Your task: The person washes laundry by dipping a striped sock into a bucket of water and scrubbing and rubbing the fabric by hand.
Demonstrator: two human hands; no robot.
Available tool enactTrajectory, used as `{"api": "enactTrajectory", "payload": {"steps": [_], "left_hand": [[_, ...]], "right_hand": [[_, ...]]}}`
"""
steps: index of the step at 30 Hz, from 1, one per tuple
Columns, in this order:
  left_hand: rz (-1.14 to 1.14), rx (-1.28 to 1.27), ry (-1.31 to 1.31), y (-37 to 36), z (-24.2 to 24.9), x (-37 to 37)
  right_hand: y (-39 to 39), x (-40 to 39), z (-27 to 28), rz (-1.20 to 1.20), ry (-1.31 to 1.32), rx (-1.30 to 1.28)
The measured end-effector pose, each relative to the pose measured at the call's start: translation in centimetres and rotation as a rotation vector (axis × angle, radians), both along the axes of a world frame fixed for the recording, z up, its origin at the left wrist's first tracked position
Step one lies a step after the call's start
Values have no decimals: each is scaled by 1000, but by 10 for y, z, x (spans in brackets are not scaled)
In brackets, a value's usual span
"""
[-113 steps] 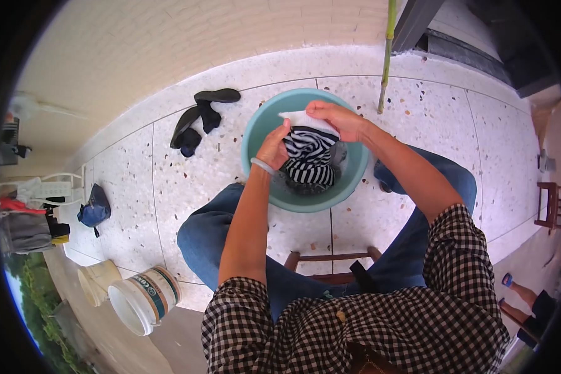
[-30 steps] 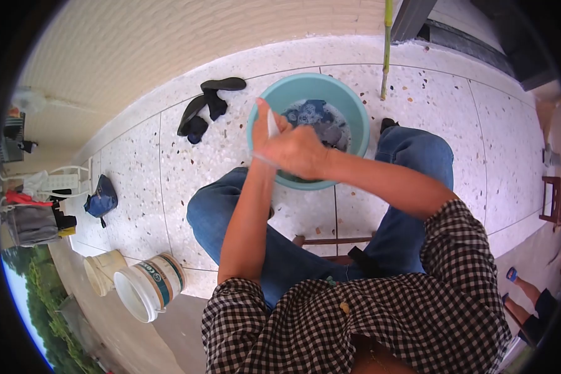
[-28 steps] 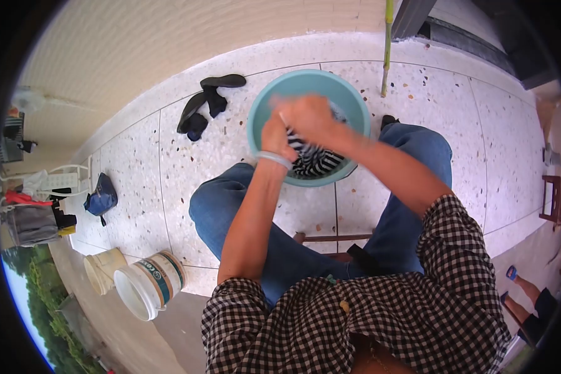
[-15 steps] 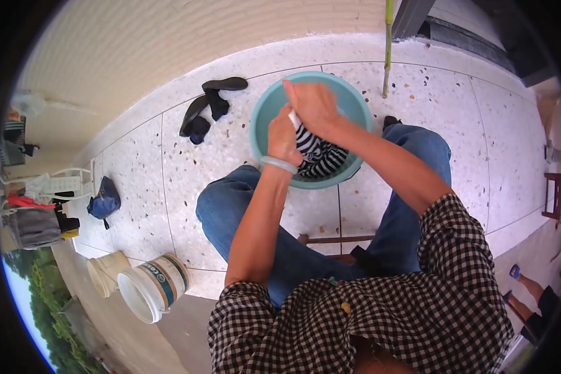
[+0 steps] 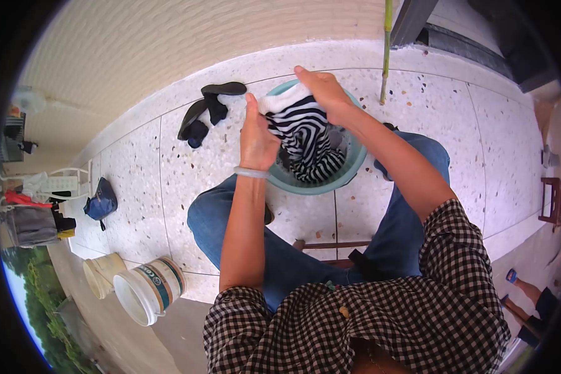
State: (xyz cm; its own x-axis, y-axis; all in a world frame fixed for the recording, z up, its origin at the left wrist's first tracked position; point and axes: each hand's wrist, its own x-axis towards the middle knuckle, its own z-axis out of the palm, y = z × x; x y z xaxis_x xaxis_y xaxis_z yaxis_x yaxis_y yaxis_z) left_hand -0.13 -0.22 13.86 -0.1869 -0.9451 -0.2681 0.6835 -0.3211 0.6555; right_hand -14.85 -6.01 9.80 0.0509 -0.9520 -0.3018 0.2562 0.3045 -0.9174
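A black-and-white striped knit garment (image 5: 305, 128) is stretched between my hands, its white band (image 5: 285, 100) uppermost. My left hand (image 5: 257, 137), a pale bangle at its wrist, grips the left end of that band with the thumb pointing up. At the band's other end, my right hand (image 5: 328, 93) holds on, thumb raised too. The fingers of both hands are partly hidden behind the cloth. Below, the garment's lower part lies bunched inside a teal basin (image 5: 355, 167), where some water and suds show.
Dark shoes (image 5: 224, 88) with dark socks lie left of the basin. Further left are a blue bag (image 5: 101, 201) and two buckets, one white (image 5: 149, 290) and one cream (image 5: 101, 274). A green bamboo pole (image 5: 386, 59) leans at the back. Another person's legs (image 5: 530, 292) show at far right.
My hands were close together, squeezing the bunched garment over the basin. Now they are apart, with the left further left, and the white band is spread wide between them.
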Motion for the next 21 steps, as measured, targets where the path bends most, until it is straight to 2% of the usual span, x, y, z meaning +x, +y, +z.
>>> {"api": "enactTrajectory", "payload": {"steps": [3,7,8,9,10,12,15,16,19,20,21], "left_hand": [[40,-171,-224,-7,-31,17],[178,-151,-318,-7,-48,17],[213,-39,-278,-7,-50,11],[42,-97,-95,-12,-64,18],[-128,-155,89,-15,-76,27],[-267,-16,362,-3,-95,15],[-93,299,-83,22,-40,-28],[-103,244,-62,25,-19,-31],[-184,104,80,19,-24,-19],[-318,52,225,15,-24,-10],[-322,-9,174,14,-12,-8]], "right_hand": [[1,-4,2,-46,-33,25],[17,6,10,18,233,-309],[36,14,17,-1,491,-536],[47,28,4,22,540,-843],[65,41,12,77,724,-1068],[67,46,-1,15,886,-1296],[11,23,-3,-133,1289,-800],[6,20,-2,-127,1094,-728],[4,10,3,-37,566,-507],[4,6,5,18,419,-434],[5,3,6,74,270,-359]]}}
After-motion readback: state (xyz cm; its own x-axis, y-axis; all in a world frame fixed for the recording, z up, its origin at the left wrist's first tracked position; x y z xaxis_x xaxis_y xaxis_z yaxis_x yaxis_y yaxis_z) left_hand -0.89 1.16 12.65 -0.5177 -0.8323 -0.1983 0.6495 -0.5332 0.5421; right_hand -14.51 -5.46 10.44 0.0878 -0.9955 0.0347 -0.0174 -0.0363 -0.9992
